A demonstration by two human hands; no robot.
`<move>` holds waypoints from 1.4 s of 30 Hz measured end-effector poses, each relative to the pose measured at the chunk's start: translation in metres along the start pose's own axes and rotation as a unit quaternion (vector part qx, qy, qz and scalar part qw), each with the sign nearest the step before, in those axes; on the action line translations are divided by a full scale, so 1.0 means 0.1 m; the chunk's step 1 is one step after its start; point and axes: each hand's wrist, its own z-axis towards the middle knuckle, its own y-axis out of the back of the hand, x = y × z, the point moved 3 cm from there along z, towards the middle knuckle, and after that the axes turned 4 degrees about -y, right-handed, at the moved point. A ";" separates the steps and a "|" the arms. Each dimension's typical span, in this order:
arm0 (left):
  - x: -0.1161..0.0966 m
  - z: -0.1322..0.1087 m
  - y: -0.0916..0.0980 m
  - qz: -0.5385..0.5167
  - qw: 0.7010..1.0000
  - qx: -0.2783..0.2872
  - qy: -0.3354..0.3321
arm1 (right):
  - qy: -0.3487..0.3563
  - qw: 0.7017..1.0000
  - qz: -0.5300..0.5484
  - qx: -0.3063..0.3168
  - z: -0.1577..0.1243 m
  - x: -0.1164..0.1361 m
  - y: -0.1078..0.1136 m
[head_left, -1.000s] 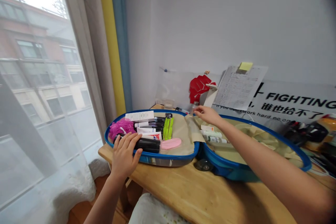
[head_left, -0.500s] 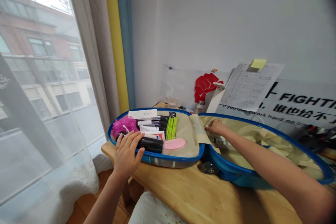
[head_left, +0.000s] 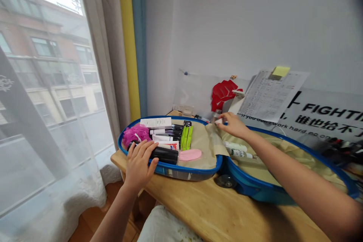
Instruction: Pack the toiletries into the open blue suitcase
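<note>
An open blue suitcase (head_left: 184, 176) lies on the table with both halves showing. My left hand (head_left: 141, 160) rests over its left half, fingers stretched flat across one end of a black bottle (head_left: 166, 155). Around that bottle are a purple bath puff (head_left: 136, 134), a white box (head_left: 155, 122), several tubes, green packets (head_left: 186, 137) and a flat pink item (head_left: 190, 154). Above the hinge, my right hand (head_left: 233, 124) pinches a small white object (head_left: 219, 121), its kind too small to tell. Below that hand, small white bottles (head_left: 236, 152) lie in the right half.
The wooden table (head_left: 198, 200) carries the suitcase, with a black wheel (head_left: 225, 181) sticking out at the front. A clear bottle (head_left: 216, 115) stands behind the hinge. Sheer curtains (head_left: 51, 121) hang at left, and papers (head_left: 273, 94) are on the wall behind.
My right hand has risen out of the suitcase's right half, up and slightly left, with a small white object in its fingers. The white bottles now show more. My left hand stays put.
</note>
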 end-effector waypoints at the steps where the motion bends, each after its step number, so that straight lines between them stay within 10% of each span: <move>1: 0.00 0.00 0.00 -0.001 1.000 0.000 0.001 | 0.050 0.999 0.010 0.015 -0.02 0.16 0.00; 8: -0.01 -0.01 0.00 0.004 1.000 0.004 -0.001 | 0.212 0.971 0.030 0.108 -0.16 0.92 -0.33; 28: -0.01 0.00 0.01 0.003 1.000 -0.002 0.000 | 0.233 0.961 0.053 0.142 -0.18 0.96 -0.49; 36: 0.00 -0.01 0.00 -0.002 1.000 0.000 0.004 | 0.098 0.992 0.051 0.063 0.02 0.09 0.22; 42: 0.01 -0.01 -0.01 -0.006 1.000 0.002 0.008 | 0.011 0.976 -0.023 0.217 -0.24 -0.72 -0.11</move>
